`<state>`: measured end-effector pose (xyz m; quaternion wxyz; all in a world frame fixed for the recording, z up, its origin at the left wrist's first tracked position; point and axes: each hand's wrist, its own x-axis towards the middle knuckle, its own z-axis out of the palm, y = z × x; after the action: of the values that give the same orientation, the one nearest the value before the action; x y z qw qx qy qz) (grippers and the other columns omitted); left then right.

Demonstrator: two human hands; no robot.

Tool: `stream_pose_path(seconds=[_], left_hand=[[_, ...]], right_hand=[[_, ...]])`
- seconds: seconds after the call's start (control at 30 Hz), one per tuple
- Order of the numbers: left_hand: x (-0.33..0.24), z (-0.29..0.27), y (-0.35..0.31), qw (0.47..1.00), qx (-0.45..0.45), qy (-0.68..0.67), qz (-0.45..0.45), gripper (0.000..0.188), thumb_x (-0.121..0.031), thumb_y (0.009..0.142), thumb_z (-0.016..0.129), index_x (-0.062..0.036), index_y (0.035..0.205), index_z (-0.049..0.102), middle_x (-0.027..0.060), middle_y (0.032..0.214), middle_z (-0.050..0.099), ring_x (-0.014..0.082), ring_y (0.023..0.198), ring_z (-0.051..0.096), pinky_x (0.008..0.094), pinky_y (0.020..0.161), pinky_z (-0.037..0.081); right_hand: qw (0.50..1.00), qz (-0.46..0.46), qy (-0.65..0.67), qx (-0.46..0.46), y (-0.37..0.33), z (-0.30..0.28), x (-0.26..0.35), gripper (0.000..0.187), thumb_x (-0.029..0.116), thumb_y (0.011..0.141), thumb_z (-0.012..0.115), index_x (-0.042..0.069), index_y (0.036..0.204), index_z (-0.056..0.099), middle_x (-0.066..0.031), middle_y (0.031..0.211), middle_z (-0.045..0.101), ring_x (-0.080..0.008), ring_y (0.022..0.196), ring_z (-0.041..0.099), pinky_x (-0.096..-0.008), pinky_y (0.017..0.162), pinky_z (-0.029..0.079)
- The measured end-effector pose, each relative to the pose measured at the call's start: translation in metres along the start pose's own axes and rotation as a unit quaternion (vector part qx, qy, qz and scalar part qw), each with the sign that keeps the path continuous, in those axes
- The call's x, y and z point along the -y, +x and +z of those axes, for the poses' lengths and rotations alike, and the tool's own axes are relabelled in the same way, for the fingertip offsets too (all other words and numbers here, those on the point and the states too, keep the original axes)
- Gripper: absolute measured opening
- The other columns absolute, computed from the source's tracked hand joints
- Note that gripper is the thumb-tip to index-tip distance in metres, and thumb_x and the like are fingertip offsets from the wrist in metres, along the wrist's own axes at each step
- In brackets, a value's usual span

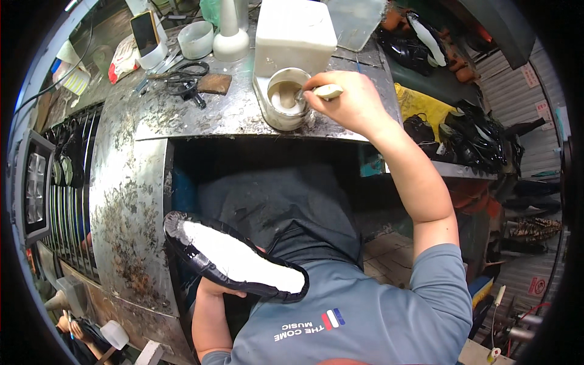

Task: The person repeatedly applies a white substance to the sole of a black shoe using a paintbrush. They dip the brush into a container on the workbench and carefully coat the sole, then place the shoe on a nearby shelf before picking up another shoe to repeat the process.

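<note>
My left hand [222, 288] holds a black shoe [240, 258] near my lap. Its underside faces up and shows a long white sole surface, with a frayed dark patch at the toe or heel end. Most of that hand is hidden beneath the shoe. Above the bench, my right hand [350, 100] grips a brush by its pale handle [329, 92]. The brush's lower end reaches into a round, clear-walled pot [291, 125] with milky, glue-like liquid inside. Directly behind the pot stands a white block-shaped container [295, 39].
On the stained metal bench [158, 112] lie black-handled scissors [185, 76] and a brown block [215, 84]. A phone [145, 33] and a white bowl [196, 40] stand behind. Black shoes [477, 134] fill the right shelf. A rack [70, 201] is at left; another person's hand [74, 328] shows lower left.
</note>
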<state>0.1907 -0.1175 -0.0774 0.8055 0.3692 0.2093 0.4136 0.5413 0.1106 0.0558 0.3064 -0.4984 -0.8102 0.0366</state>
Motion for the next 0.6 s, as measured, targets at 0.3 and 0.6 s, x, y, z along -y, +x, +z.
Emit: stream_pose_path(seconds=[0.3,0.6], left_hand=[[-0.008,0.024,0.003,0.976,-0.127,0.154,0.083,0.105,-0.034,0.053,0.104,-0.0027,0.141,0.056,0.0234,0.134,0.061,0.0382,0.125,0.06,0.0502,0.106,0.049],[-0.072,0.1,0.04,0.876,-0.307,0.367,0.056,0.038,-0.017,0.099,0.069,-0.0003,0.132,0.061,0.0156,0.126,0.069,0.0213,0.109,0.07,0.033,0.1,0.055]], right_hand=[[0.994,-0.089,0.02,-0.052,-0.011,-0.015,0.008,0.014,0.012,0.086,0.08,0.005,0.098,0.076,-0.009,0.089,0.075,-0.0253,0.078,0.073,-0.0319,0.07,0.057],[0.997,-0.038,0.05,-0.049,-0.028,-0.007,-0.002,0.018,0.015,0.086,0.081,0.007,0.102,0.077,-0.0095,0.093,0.076,-0.0268,0.081,0.073,-0.0338,0.072,0.058]])
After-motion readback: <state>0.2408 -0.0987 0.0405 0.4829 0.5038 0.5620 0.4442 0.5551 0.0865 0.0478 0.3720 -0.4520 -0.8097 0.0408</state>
